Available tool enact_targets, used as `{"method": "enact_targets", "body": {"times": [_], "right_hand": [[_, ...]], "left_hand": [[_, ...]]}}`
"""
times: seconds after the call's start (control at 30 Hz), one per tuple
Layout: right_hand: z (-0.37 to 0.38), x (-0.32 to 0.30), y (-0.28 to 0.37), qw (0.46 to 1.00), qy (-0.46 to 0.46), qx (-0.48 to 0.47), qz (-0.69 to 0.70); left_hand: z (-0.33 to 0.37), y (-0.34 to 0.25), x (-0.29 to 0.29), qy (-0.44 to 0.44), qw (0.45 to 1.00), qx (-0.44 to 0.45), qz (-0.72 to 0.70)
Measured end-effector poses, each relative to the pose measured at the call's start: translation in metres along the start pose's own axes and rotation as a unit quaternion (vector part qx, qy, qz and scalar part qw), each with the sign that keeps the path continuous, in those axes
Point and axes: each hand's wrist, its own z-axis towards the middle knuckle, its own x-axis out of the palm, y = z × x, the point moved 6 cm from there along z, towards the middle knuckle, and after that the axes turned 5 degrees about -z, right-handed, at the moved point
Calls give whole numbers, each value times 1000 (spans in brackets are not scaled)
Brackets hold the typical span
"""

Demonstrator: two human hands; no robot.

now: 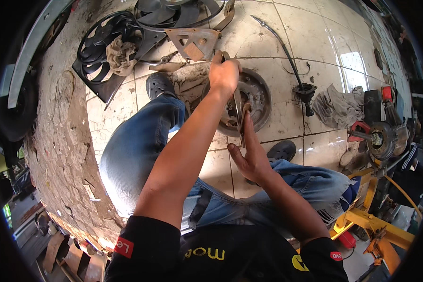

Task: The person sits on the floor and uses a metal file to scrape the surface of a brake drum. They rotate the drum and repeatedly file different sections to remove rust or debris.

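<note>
A thin metal disc (238, 110), seen nearly edge-on, stands tilted up between my hands. The fingers of my left hand (223, 75) are wrapped round its far rim. Against its right side, near the lower end, lies my right hand (253, 162), fingers stretched out and thumb spread apart. Directly beneath the disc, a round steel part like a wheel rim (263, 96) rests on the tiled floor between my feet. The disc hides part of its middle, and its kind cannot be made out at this angle.
Black fans (103, 40), a crumpled cloth (121, 55) and a rusty bracket (192, 40) lie far left. To the right are a black lever with a boot (305, 91), a grey rag (336, 105) and a round metal assembly (380, 138). A yellow frame (366, 218) stands near right.
</note>
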Motion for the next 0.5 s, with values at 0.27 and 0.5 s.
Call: {"method": "enact_targets", "body": {"times": [0.27,0.5], "right_hand": [[-10,14,-16,994,37,89,56],[-2,8,-1,997,9,57,56]], "left_hand": [[8,0,-3,21,997,-69,-1],[12,3,-9,-13,998,-56,-12]]}}
